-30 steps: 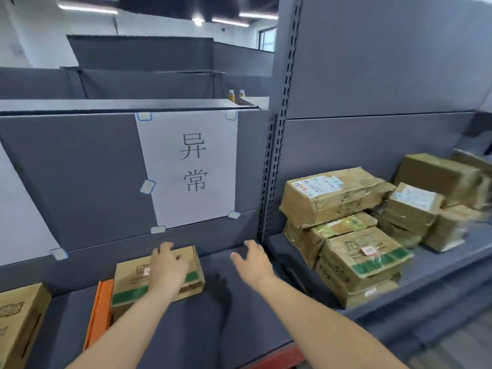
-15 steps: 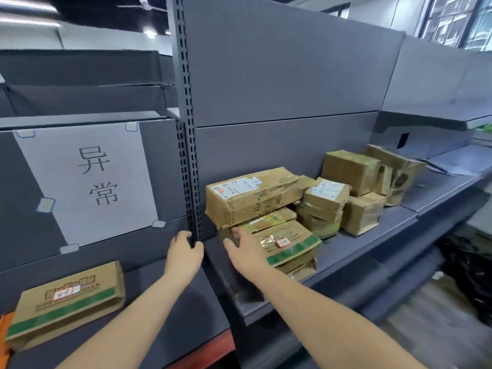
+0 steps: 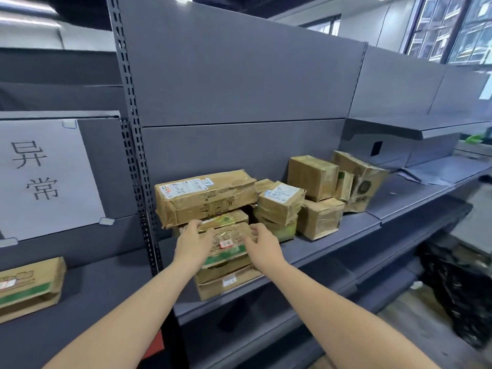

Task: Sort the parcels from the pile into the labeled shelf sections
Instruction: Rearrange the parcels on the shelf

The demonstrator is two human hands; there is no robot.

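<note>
At the near left of the parcel pile on the shelf, left hand and right hand grip, apparently, the green-striped parcel by its 2 sides.

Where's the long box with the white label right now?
In the head view, the long box lies on top of the pile's left end, beside the shelf upright, just above both hands, left and right.
</note>
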